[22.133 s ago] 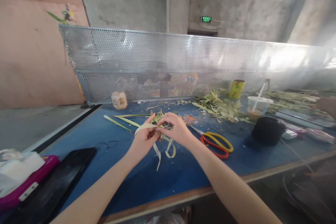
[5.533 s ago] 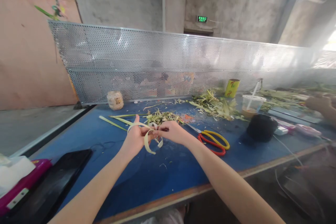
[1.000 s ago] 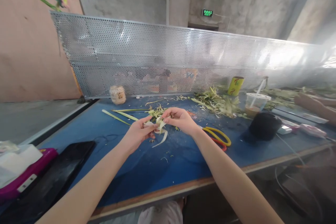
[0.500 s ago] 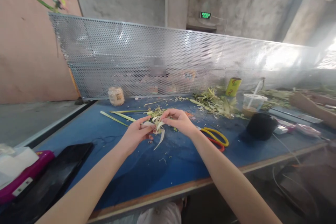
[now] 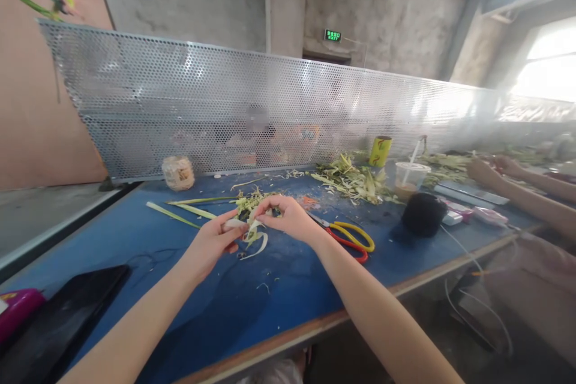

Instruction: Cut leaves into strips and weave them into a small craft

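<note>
Over the middle of the blue table, my left hand (image 5: 215, 241) pinches pale plant strips (image 5: 253, 231) between thumb and fingers. Close beside it, my right hand (image 5: 288, 217) has its thumb and forefinger closed on the same strips. One whitish end curls down below the fingers. What lies right inside the fingertips is partly hidden. Yellowish-green plant scraps (image 5: 249, 201) lie just behind the hands. To the left are several cut green stalks (image 5: 173, 214). Scissors (image 5: 353, 236) with yellow and red handles rest right of my right wrist.
A perforated metal screen (image 5: 216, 102) borders the table's back. Toward the right stand a leaf pile (image 5: 355, 179), a yellow-green canister (image 5: 380, 151), a plastic cup (image 5: 410, 179) and a black round object (image 5: 423, 214). A black tablet-like slab (image 5: 81, 297) lies left. A co-worker's arms (image 5: 517, 183) reach in at right.
The view has turned right, so everything sits further left. The hanging strip end, straighter before, now curls. Both hands still hold the strips, and more of the co-worker's arms shows.
</note>
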A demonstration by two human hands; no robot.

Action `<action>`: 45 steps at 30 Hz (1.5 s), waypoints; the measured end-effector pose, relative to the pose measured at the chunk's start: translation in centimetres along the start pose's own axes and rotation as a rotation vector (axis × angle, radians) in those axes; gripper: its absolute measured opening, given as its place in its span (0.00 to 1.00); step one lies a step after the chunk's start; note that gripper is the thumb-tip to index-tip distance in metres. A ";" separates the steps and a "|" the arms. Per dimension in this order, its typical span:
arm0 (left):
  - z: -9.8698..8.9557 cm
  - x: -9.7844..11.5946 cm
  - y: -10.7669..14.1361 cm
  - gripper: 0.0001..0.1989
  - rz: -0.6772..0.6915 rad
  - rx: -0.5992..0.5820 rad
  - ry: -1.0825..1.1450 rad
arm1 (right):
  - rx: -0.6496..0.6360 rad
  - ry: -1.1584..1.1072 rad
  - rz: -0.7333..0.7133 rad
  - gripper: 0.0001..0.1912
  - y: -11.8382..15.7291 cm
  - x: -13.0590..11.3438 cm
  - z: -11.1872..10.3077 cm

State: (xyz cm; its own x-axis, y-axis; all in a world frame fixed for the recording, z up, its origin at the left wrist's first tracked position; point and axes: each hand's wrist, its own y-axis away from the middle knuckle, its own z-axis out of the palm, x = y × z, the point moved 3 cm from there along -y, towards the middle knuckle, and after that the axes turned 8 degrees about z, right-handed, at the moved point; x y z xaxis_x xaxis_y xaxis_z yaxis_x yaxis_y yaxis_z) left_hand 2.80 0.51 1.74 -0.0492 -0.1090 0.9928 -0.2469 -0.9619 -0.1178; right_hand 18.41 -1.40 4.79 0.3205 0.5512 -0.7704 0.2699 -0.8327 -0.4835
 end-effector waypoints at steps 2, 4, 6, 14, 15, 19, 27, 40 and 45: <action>0.0 0.1 0.0 0.41 0.005 -0.003 0.000 | 0.015 0.010 0.001 0.03 0.0 0.0 -0.1; 0.1 0.1 0.0 0.41 0.003 -0.002 0.000 | 0.029 0.017 0.010 0.03 0.0 0.0 -0.1; 0.1 0.2 0.1 0.41 -0.008 0.005 -0.004 | 0.028 0.017 0.020 0.03 0.0 -0.1 -0.2; 0.1 0.1 -0.1 0.42 0.007 -0.006 0.018 | -0.060 -0.040 0.040 0.05 0.0 0.2 0.2; 0.1 0.0 -0.1 0.42 0.013 -0.013 0.021 | -0.061 -0.062 0.035 0.05 0.0 0.2 0.2; 0.2 -0.2 -0.3 0.40 0.031 -0.036 0.029 | -0.036 -0.105 0.006 0.04 0.0 0.1 0.1; 0.0 -0.3 -0.2 0.38 0.019 -0.021 0.041 | -0.007 -0.033 -0.003 0.04 0.0 0.2 0.0; 0.1 -0.4 -0.3 0.37 0.026 -0.019 0.037 | -0.009 -0.010 -0.005 0.04 -0.1 0.4 0.0; 0.0 -0.3 -0.3 0.37 0.025 -0.016 0.043 | -0.042 0.182 -0.005 0.04 0.3 0.1 0.6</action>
State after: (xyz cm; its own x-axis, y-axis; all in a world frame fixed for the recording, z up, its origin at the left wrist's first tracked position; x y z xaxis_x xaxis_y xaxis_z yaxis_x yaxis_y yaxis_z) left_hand 2.90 0.78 1.50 -0.0974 -0.1219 0.9877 -0.2607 -0.9547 -0.1436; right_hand 17.98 -1.62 4.28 0.4774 0.5587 -0.6782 0.3079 -0.8292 -0.4665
